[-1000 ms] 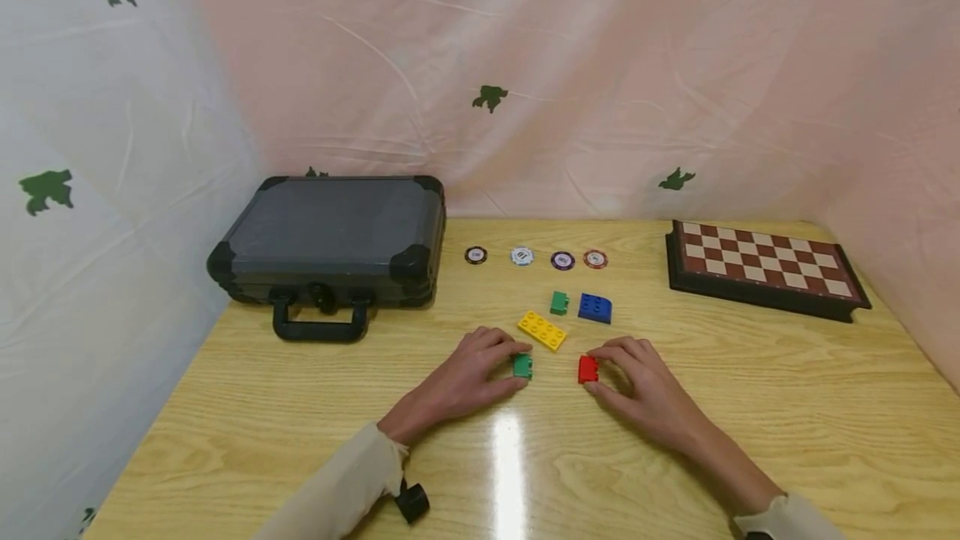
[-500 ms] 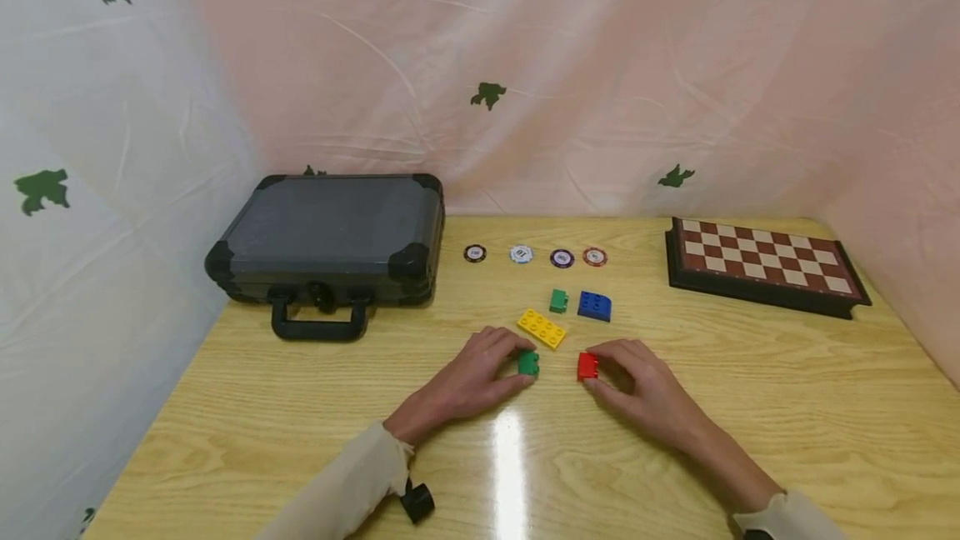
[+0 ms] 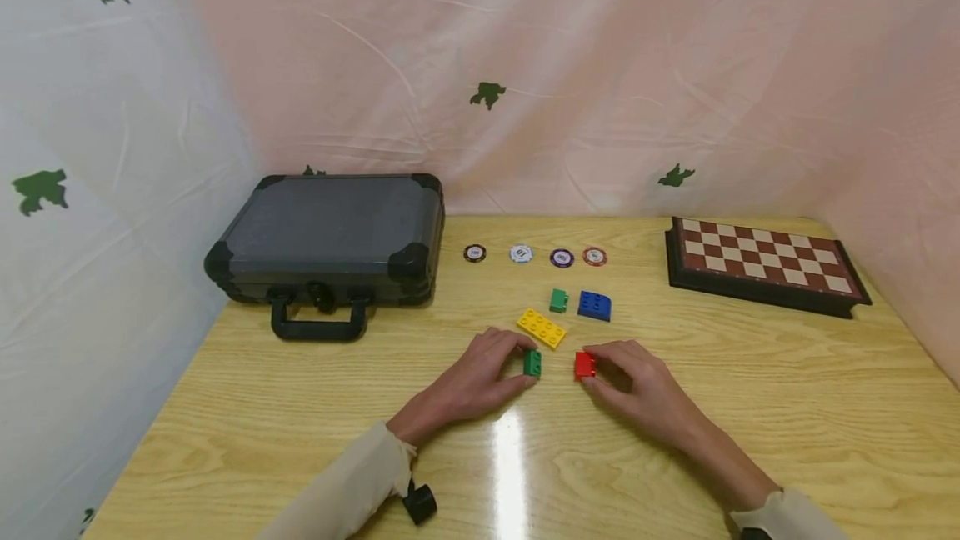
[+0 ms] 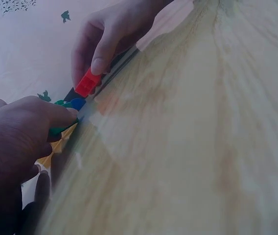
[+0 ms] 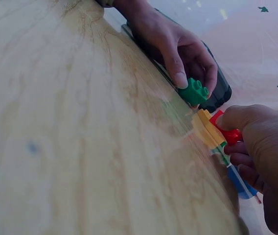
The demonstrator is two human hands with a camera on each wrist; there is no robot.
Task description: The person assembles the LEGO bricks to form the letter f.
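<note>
My left hand pinches a small green toy building brick between thumb and fingers. In the right wrist view the studs of this green brick show on its upper right side. Across a small gap, my right hand pinches a red toy building brick. The left wrist view shows the hollow side of the red brick. Just beyond the hands lies a yellow brick with two rows of studs. Behind it are a second green brick and a blue brick with one rounded edge.
A dark grey case with a black handle stands at the back left. Several poker chips lie in a row at the back. A chessboard box sits at the back right, near the patterned cloth.
My left hand has shifted right with the green brick, which has turned so that its studs show more. The red brick has moved slightly left in my right hand.
</note>
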